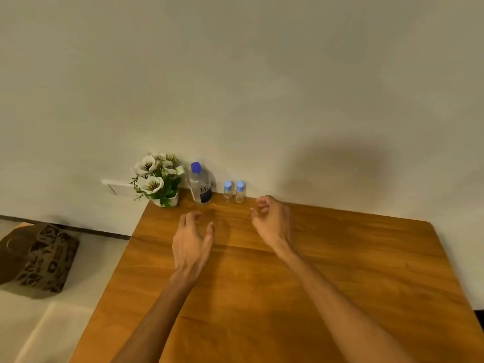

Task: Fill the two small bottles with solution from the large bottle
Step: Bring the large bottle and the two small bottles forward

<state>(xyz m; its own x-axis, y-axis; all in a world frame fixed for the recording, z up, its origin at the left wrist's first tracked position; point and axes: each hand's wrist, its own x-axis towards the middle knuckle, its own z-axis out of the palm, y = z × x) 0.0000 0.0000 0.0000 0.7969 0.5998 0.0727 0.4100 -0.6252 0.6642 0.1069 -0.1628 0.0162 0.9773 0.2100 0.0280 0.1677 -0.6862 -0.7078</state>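
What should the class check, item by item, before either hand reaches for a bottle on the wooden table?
1. Large clear plastic bottle with dark blue cap upright at the table's far edge: ok.
2. Its cap on: ok, so it must come off before pouring.
3. Two small clear bottles with light blue caps upright, side by side: ok, both capped.
4. Left hand empty, fingers open, apart from the large bottle: ok.
5. Right hand empty, fingers loosely curled, near the small bottles but not touching: ok.
6. Liquid level in the large bottle: cannot tell.
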